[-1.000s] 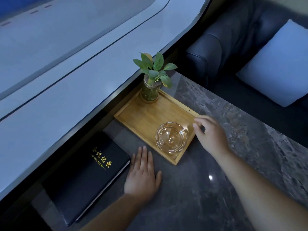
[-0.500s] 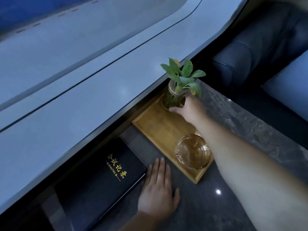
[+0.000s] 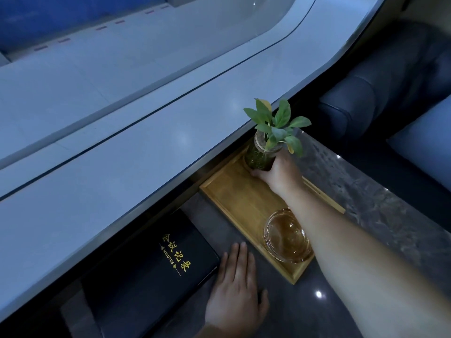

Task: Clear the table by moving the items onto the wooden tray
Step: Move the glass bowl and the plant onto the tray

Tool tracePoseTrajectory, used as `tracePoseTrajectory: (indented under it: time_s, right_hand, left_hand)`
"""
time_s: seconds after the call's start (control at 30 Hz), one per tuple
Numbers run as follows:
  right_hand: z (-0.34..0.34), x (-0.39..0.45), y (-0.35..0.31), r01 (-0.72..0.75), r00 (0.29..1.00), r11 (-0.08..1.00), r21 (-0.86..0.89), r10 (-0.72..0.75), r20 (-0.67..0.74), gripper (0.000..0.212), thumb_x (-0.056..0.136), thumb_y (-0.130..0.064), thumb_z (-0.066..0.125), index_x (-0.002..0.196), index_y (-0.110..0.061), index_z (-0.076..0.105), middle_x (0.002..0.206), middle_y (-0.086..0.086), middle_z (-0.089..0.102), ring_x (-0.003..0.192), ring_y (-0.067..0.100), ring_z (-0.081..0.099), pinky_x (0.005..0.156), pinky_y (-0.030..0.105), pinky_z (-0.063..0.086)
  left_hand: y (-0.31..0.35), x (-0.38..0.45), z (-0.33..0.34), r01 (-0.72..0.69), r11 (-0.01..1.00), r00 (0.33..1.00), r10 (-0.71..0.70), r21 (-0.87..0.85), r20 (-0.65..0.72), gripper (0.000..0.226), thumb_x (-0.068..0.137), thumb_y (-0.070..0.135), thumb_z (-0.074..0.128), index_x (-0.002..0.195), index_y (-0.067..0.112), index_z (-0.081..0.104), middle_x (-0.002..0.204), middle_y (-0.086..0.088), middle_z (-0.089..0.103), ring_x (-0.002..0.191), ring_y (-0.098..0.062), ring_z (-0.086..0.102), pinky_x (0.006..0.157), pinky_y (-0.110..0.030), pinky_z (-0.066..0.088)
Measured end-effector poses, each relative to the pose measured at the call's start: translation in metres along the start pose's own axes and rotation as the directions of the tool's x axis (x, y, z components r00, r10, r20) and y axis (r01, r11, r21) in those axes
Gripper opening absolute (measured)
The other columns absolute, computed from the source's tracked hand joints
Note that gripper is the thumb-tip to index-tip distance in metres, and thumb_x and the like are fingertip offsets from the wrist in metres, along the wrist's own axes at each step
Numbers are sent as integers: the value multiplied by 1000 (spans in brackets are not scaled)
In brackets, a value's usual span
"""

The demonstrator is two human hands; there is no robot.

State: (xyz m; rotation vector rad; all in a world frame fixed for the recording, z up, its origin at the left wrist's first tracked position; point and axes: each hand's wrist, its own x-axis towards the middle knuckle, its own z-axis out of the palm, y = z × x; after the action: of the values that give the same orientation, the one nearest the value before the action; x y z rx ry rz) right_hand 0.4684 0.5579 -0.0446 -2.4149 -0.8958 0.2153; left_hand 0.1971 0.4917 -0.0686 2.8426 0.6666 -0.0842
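While gripped — vase [image 3: 259, 159] (plant [image 3: 277, 124]) — upright

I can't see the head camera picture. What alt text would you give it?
A person's right hand grips a glass vase with a green plant at the far end of a wooden tray, which also holds a glass ashtray. The left hand rests flat on the dark table beside a black notebook.

A dark blue leather sofa [image 3: 380, 93] sits off beyond the dark stone desk [image 3: 380, 211], a pale blue cushion [image 3: 424, 147] on it; a wide pale grey curved ledge [image 3: 122, 147] runs alongside.
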Motion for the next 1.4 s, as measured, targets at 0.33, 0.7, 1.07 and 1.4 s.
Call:
tracePoseTrajectory:
  time_s: [0.33,0.7,1.07,1.4]
  right_hand:
    - [4,-4,-6,-59,995,996,68,64,-71,76,62,-42,85,121,-11,49,118,10,59,112,32,56,88,48,49]
    - [6,-1,-2,-60,996,998,-16,59,-73,72,63,-46,83,117,-13,48,112,9,64,106,32,60,80,42,51]
    - [-32,-17,10,-6,998,1000,-6,6,62,88,72,-54,73,140,-13,35,141,10,46,127,28,46,98,41,43]
    - [-136,-232,50,38,999,970,-242,-35,19,39,87,-33,65,116,-6,66,125,10,59,114,31,55,95,43,45]
  left_hand:
    - [1,0,2,5,1000,1000,-5,3,-15,73,75,51,53,128,1,54,143,-21,42,134,-35,37,104,-46,24]
    - [0,0,5,-1,1000,1000,1,10,-17,73,75,51,53,129,1,54,143,-22,42,134,-35,37,104,-47,25]
    - [0,0,10,-17,998,1000,15,-52,-24,74,76,48,51,130,-2,51,143,-23,41,136,-35,35,108,-46,19]
    - [2,-1,-16,-17,999,998,20,-39,66,67,85,44,44,138,4,39,146,-18,38,135,-34,31,111,-46,25]
